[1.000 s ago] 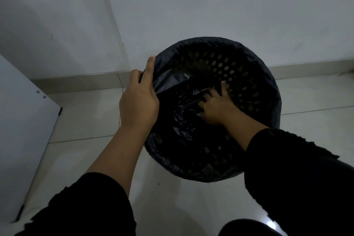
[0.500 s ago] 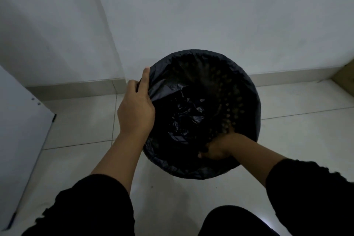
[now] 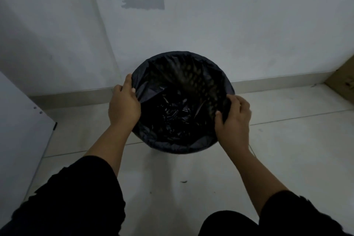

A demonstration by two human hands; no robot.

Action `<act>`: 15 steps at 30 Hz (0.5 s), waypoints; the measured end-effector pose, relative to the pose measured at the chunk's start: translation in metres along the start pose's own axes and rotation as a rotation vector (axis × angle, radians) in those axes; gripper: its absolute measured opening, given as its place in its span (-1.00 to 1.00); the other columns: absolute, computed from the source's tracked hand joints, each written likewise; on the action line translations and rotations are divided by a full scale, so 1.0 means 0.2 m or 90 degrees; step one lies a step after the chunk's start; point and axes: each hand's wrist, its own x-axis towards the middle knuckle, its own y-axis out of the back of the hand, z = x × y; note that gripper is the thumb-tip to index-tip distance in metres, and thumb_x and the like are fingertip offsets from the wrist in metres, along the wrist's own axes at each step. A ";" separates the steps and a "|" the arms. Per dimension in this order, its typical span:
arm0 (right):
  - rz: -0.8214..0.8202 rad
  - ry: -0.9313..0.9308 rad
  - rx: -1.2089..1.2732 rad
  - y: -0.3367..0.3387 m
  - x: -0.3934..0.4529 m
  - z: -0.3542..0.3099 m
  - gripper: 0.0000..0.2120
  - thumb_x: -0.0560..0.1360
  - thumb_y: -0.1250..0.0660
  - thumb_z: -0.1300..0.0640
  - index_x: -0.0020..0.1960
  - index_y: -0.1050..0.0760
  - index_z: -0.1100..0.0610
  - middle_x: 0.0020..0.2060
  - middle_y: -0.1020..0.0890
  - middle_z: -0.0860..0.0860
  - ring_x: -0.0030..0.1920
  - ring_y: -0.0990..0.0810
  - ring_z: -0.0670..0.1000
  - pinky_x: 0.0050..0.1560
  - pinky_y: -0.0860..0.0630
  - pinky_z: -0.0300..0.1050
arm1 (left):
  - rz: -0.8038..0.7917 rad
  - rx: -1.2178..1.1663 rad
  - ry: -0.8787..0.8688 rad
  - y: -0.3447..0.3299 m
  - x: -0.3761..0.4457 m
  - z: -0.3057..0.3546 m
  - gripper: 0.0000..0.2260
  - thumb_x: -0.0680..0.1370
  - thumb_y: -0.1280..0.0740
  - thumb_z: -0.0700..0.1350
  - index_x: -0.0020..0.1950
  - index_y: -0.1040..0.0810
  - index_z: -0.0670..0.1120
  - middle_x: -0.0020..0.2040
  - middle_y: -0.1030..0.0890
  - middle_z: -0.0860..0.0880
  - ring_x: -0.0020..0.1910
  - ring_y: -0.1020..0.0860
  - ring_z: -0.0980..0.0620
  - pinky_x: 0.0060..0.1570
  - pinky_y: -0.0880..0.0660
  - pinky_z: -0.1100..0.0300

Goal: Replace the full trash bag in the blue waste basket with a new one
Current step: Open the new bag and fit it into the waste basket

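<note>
Now near end: left hand and right hand each grasp black trash bag at opposite rim sides, fingers curled over fold. Bag lines waste basket on floor by wall. Seemingly left: smoothing the rim.

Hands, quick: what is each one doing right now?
Left hand: grips the left rim of the basket over the black bag.
Right hand: fingers curled over the bag at the right rim, pinching it.
</note>
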 end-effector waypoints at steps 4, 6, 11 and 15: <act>-0.066 -0.211 0.212 -0.04 0.05 -0.02 -0.43 0.53 -0.15 0.30 0.49 -0.14 0.02 0.10 -0.46 0.05 -0.02 -0.48 0.02 -0.01 -0.44 -0.09 | -0.063 -0.004 0.041 0.02 0.06 0.03 -0.56 0.68 -0.03 -0.04 0.56 -0.13 -0.08 0.39 -0.37 -0.24 0.32 -0.39 -0.19 0.22 -0.35 0.05; -0.051 -0.271 0.258 -0.05 0.09 -0.03 -0.43 0.55 -0.20 0.26 0.50 -0.10 0.09 0.00 -0.54 0.07 -0.05 -0.54 0.05 -0.06 -0.50 -0.05 | -0.079 -0.046 0.069 0.03 0.08 0.04 -0.60 0.68 -0.06 -0.07 0.49 -0.25 -0.18 0.39 -0.40 -0.22 0.33 -0.40 -0.18 0.24 -0.34 0.08; -0.054 -0.513 0.438 -0.05 0.17 -0.06 -0.67 0.56 -0.31 0.04 0.28 -0.44 0.12 0.12 -0.56 0.10 0.00 -0.55 0.05 0.01 -0.56 -0.02 | -0.102 -0.198 0.195 0.04 0.09 0.02 -0.67 0.67 -0.08 -0.07 0.36 -0.43 -0.15 0.24 -0.52 -0.14 0.16 -0.50 -0.15 0.12 -0.42 0.14; -0.168 -0.623 0.601 -0.06 0.12 -0.13 -0.76 0.57 -0.32 0.04 0.18 -0.47 0.12 -0.01 -0.59 0.07 0.01 -0.62 0.09 -0.13 -0.58 -0.07 | -0.174 -0.459 0.512 0.07 0.03 0.05 -0.65 0.65 -0.14 0.06 0.37 -0.39 -0.06 0.13 -0.55 -0.07 0.00 -0.53 -0.05 0.00 -0.50 0.06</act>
